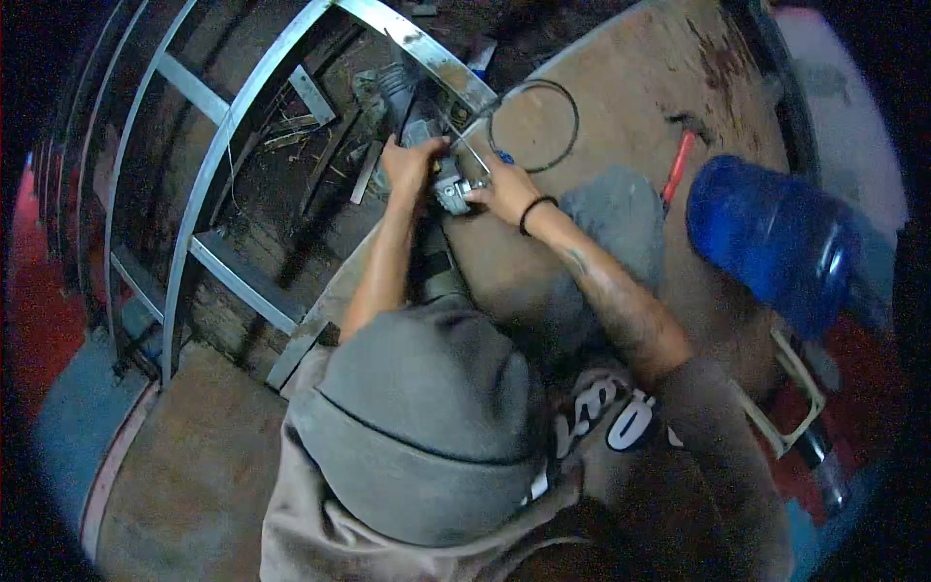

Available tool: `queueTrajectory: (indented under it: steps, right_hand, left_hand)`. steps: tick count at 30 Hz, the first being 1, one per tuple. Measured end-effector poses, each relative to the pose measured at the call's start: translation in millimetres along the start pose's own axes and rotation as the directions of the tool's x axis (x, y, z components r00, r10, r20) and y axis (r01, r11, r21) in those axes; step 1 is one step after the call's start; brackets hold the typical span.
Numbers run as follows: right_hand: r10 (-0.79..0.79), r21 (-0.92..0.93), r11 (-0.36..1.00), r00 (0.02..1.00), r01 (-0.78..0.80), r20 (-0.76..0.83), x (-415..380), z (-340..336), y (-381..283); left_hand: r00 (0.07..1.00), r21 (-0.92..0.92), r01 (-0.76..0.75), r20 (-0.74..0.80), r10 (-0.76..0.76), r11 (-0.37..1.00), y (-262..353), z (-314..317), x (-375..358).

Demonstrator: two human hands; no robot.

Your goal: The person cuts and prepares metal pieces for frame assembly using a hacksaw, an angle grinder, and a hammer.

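Note:
Between my hands is a compact tool with a silver metal head (452,191); its exact kind is hard to make out. My left hand (411,165) is closed around its body from the left side, with the thumb reaching across the top. From the right, my right hand (508,194) grips at the head, its fingers curled in at the silver end. A thin metal rod (469,145) slants down toward the right fingers; whether they hold it cannot be told. Just beyond the right hand, a dark cable (576,121) curves in a loop over the brown board (621,87).
A curved silver metal frame (208,175) with crossbars stands at left over scattered scraps. On the board at right lie a red-handled hammer (681,160) and a blue water jug (766,233). A grey hat (427,417) and dark clothing cover the lower middle.

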State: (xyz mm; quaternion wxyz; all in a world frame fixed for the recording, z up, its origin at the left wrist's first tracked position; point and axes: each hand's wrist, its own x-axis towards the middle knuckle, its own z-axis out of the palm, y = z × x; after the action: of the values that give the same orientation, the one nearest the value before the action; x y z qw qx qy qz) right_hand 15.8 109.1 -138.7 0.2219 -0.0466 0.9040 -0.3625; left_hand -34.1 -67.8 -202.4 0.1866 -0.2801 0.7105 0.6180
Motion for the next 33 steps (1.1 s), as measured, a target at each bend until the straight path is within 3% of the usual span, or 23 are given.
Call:
queueTrajectory:
  steps: [1,3,5,8,10,13,15,18,20,22,27,33]
  right_hand:
    - [-0.009,0.001,1.0,1.0,0.009,0.01,-2,-13,-10]
    - [0.134,-0.049,0.99,0.99,-0.133,0.029,-18,-33,-28]
    - [0.145,-0.062,0.988,0.983,-0.139,0.108,-36,-60,-47]
    - [0.161,-0.105,0.984,0.964,-0.141,0.211,-58,-71,-60]
    - [0.15,-0.157,0.981,0.957,-0.112,0.25,-62,-62,-57]
    - [0.185,-0.232,0.966,0.935,-0.116,0.303,-64,-53,-55]
    - [0.172,-0.222,0.969,0.94,-0.107,0.296,-63,-51,-64]
    - [0.16,-0.234,0.968,0.941,-0.091,0.297,-61,-41,-69]
    - [0.172,-0.257,0.962,0.935,-0.092,0.311,-58,-36,-66]
    - [0.196,-0.402,0.914,0.929,-0.057,0.314,-56,-28,-61]
    - [0.23,-0.45,0.889,0.931,-0.082,0.284,-62,-24,-63]
    - [0.247,-0.412,0.906,0.915,-0.101,0.319,-65,-28,-57]
  left_hand:
    - [1.0,-0.003,0.003,-0.013,-0.003,1.0,-2,-2,8]
    - [0.944,0.012,-0.058,-0.324,0.059,0.998,-22,-15,13]
    - [0.972,-0.142,-0.037,-0.236,0.003,0.989,-5,-32,5]
    - [0.945,-0.134,-0.053,-0.328,0.006,0.99,1,-29,-4]
    - [0.906,0.012,0.038,-0.423,-0.03,0.999,-2,-29,3]
    - [0.947,-0.081,0.041,-0.314,-0.065,0.996,-5,-30,1]
    - [0.917,-0.057,0.102,-0.382,-0.116,0.993,-24,-30,14]
    - [0.867,0.037,0.107,-0.493,-0.075,0.994,11,-24,-12]
    - [0.86,0.055,0.124,-0.503,-0.08,0.991,14,-24,-14]
    - [0.855,0.071,0.14,-0.512,-0.084,0.988,23,-23,-19]
    - [0.824,0.174,0.127,-0.567,-0.006,0.977,25,-20,-23]
    - [0.86,0.142,0.143,-0.507,-0.052,0.98,29,-22,-24]
